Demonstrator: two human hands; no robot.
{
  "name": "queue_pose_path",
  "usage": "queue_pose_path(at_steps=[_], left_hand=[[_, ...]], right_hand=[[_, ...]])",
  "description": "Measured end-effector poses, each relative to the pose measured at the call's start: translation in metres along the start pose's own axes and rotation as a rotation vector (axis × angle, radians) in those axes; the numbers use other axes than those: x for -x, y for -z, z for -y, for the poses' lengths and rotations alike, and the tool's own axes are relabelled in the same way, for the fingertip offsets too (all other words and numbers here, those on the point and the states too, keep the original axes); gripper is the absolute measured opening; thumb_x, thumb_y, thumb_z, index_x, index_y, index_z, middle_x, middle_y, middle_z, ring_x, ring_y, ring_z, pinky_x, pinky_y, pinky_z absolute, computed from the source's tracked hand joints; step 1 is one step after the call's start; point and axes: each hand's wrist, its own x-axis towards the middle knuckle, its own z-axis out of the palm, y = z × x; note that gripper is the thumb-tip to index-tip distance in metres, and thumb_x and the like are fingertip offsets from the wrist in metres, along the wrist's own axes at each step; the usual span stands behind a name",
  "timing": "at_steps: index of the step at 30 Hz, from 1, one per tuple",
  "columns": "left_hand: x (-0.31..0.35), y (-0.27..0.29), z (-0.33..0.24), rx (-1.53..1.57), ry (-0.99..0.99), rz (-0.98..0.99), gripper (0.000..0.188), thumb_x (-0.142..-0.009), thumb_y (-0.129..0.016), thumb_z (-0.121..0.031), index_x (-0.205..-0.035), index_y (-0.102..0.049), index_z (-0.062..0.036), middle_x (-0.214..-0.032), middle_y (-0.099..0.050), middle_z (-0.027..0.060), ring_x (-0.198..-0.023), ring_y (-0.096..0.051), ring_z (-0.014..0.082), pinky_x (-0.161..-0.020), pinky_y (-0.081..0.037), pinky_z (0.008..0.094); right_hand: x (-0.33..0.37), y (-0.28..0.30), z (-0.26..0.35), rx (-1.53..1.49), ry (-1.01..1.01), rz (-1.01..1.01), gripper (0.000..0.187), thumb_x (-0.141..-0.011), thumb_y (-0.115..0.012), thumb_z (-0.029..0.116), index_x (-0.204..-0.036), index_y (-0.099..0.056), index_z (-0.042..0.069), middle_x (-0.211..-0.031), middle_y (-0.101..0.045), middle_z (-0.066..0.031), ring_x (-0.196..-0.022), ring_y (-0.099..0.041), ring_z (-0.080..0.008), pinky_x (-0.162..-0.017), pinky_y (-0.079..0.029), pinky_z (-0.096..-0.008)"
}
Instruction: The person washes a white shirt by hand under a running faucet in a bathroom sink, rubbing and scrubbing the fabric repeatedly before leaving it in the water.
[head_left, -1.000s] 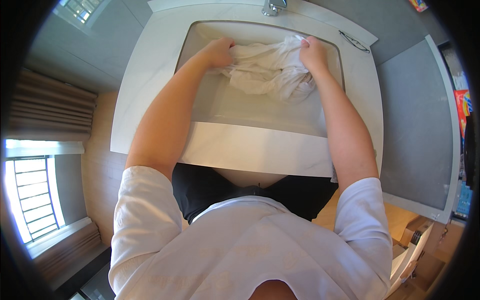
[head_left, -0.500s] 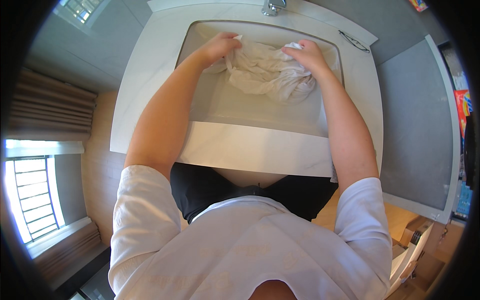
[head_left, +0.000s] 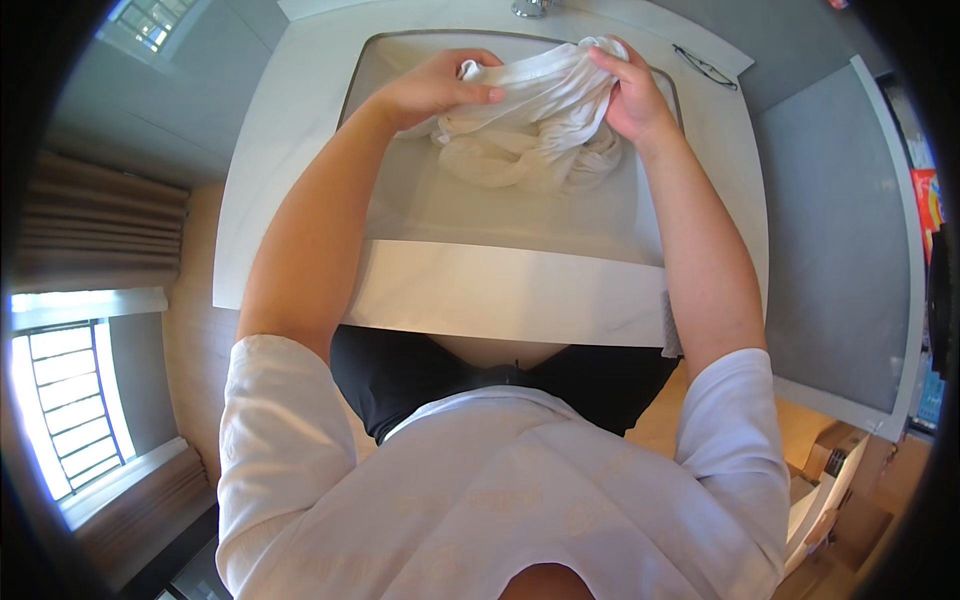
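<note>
A crumpled white garment (head_left: 545,125) with a banded edge hangs between my hands over the sink (head_left: 430,215). Its lower folds lie bunched in the basin and look wet. My left hand (head_left: 445,88) grips one end of the band, thumb on the near side and fingers partly behind the cloth. At the other end, my right hand (head_left: 632,92) has gathered cloth between thumb and fingers. The band is stretched across from one hand to the other. What kind of garment it is cannot be told from the folds.
A chrome faucet (head_left: 530,8) stands behind the basin. Black-framed glasses (head_left: 705,67) rest on the white countertop (head_left: 510,290) at the back right. A grey panel (head_left: 835,240) rises right of the counter. A barred window (head_left: 72,400) and brown curtain (head_left: 105,225) are at the left.
Both hands have raised the garment's upper edge out of the basin, so its band now shows stretched. My right hand has turned, with its thumb now over the cloth.
</note>
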Motion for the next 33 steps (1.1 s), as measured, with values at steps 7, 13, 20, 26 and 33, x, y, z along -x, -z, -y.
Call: queue_pose_path(at_steps=[7,13,20,26,33], left_hand=[[0.014,-0.013,-0.01,0.227,0.009,-0.053,0.033,-0.088,-0.077,-0.028,-0.11,-0.067,-0.0044,-0.097,-0.065,0.002,-0.091,-0.059,0.0126,-0.079,-0.048,0.0303],[0.015,-0.011,-0.012,0.43,-0.036,0.084,0.024,-0.091,-0.068,-0.024,-0.106,-0.064,-0.0059,-0.099,-0.066,0.0028,-0.093,-0.062,0.0149,-0.08,-0.049,0.0312],[0.011,-0.019,-0.018,0.446,-0.04,0.066,0.022,-0.091,-0.064,-0.025,-0.105,-0.059,-0.008,-0.097,-0.063,0.0027,-0.092,-0.061,0.0155,-0.08,-0.049,0.0318],[0.007,-0.023,-0.019,0.555,-0.063,-0.041,0.031,-0.091,-0.067,-0.023,-0.115,-0.061,-0.0051,-0.104,-0.066,0.005,-0.099,-0.064,0.0177,-0.086,-0.052,0.0346],[0.001,-0.036,-0.024,0.587,-0.047,-0.107,0.035,-0.089,-0.07,-0.019,-0.118,-0.06,-0.0041,-0.106,-0.066,0.0056,-0.099,-0.064,0.018,-0.085,-0.052,0.0335]], right_hand=[[0.002,-0.001,0.004,-0.015,-0.059,0.04,0.025,-0.089,-0.07,0.012,-0.11,-0.06,0.003,-0.1,-0.068,-0.0085,-0.093,-0.068,-0.0231,-0.087,-0.056,-0.0406],[0.009,-0.013,0.002,0.158,-0.153,0.069,0.039,-0.088,-0.074,0.025,-0.119,-0.059,0.006,-0.105,-0.067,-0.0065,-0.098,-0.065,-0.0177,-0.088,-0.054,-0.0344],[0.013,-0.022,0.001,0.448,-0.34,0.321,0.043,-0.082,-0.084,0.026,-0.115,-0.065,0.007,-0.101,-0.065,-0.0042,-0.095,-0.063,-0.0138,-0.082,-0.052,-0.031],[0.01,-0.011,0.004,0.108,-0.225,0.206,0.02,-0.086,-0.078,0.015,-0.1,-0.065,0.009,-0.094,-0.064,-0.0003,-0.093,-0.061,-0.0114,-0.079,-0.05,-0.0296],[0.007,0.002,0.009,0.046,-0.157,0.191,0.013,-0.09,-0.072,0.011,-0.098,-0.062,0.01,-0.093,-0.062,0.0017,-0.089,-0.06,-0.0115,-0.074,-0.05,-0.0276]])
